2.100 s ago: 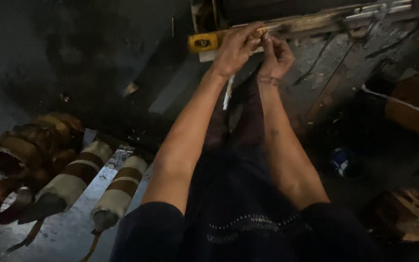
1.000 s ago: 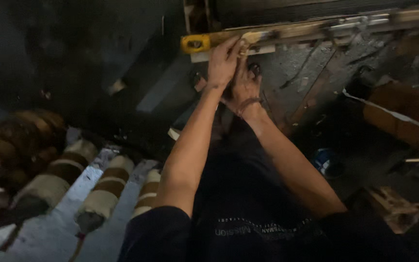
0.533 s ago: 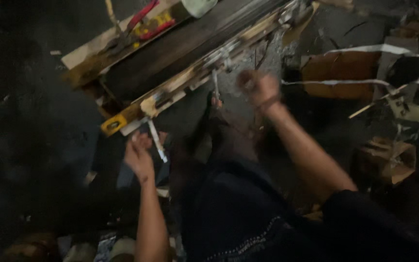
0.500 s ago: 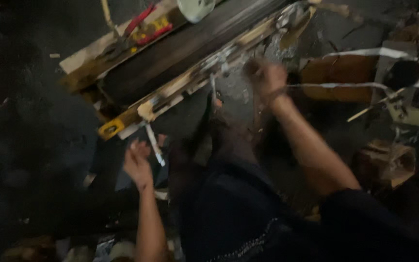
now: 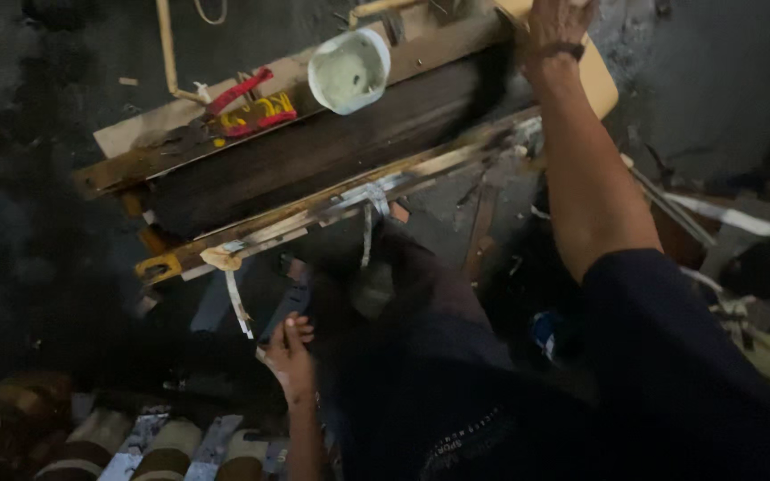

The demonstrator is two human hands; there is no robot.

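Our left hand [image 5: 289,356] hangs low with fingers loosely curled, holding nothing, just below one dangling white strip [image 5: 238,303]. Our right hand [image 5: 556,22] stretches up onto a tan board [image 5: 601,78]; we cannot tell its grip. We judge this a reach across the long wooden frame [image 5: 314,209]. One white bowl [image 5: 348,69] sits beyond, and one yellow clamp [image 5: 159,267] marks the frame's end.

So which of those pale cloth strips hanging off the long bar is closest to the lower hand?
The left strip, dangling from the bar's yellow-tipped end just above the left hand. The other strip hangs farther right, mid-bar.
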